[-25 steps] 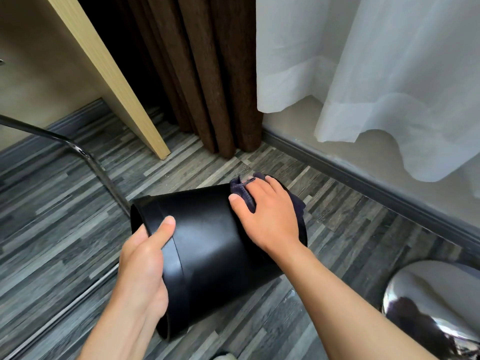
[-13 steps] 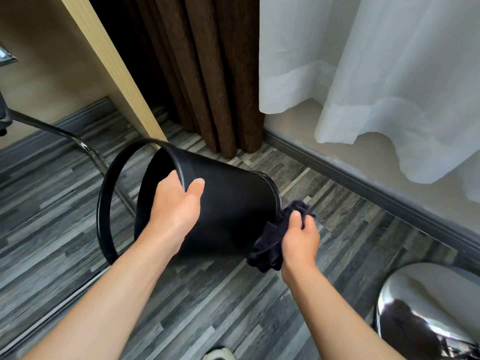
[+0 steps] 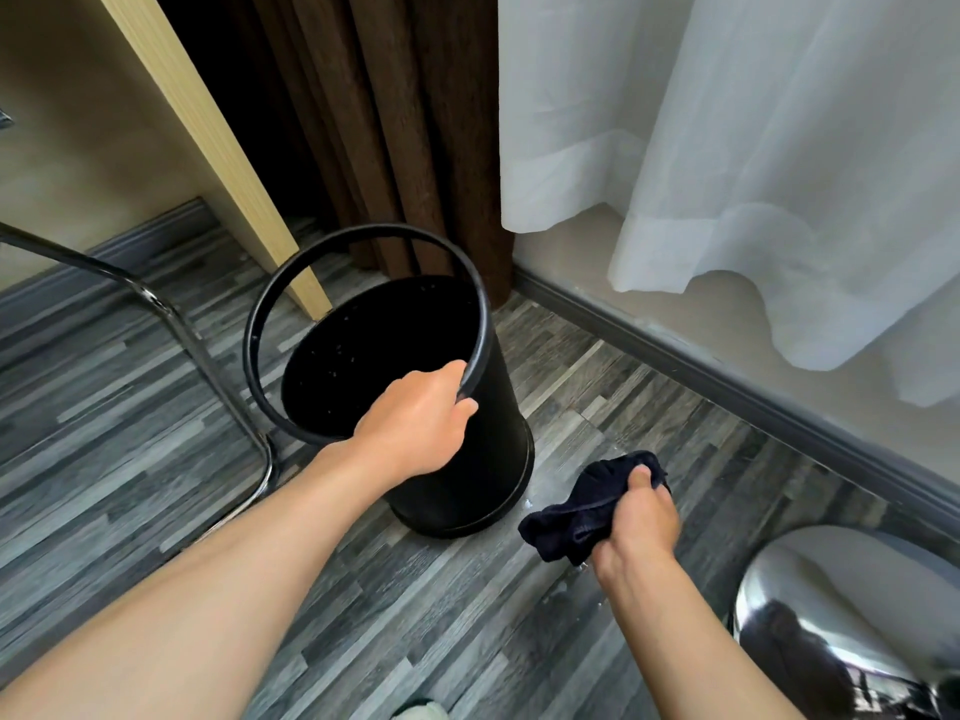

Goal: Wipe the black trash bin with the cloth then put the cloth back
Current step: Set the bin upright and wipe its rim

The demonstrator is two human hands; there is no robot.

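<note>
Grey plank floor (image 3: 156, 459): black trash bin (image 3: 483, 433) stands upright, left hand (image 3: 415, 428) curled on its rim. Right hand (image 3: 636, 517) clutches dark cloth (image 3: 582, 517) just beside it; wiping looks finished, cloth return remains.

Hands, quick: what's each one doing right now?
Left hand: closed on the black trash bin's rim.
Right hand: closed on the dark cloth.

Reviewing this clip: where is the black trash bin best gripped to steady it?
Probably at the near rim, from above. The black trash bin stands upright, mouth open, with a ring around its top; the left hand grips that rim while the right hand holds the cloth.
</note>
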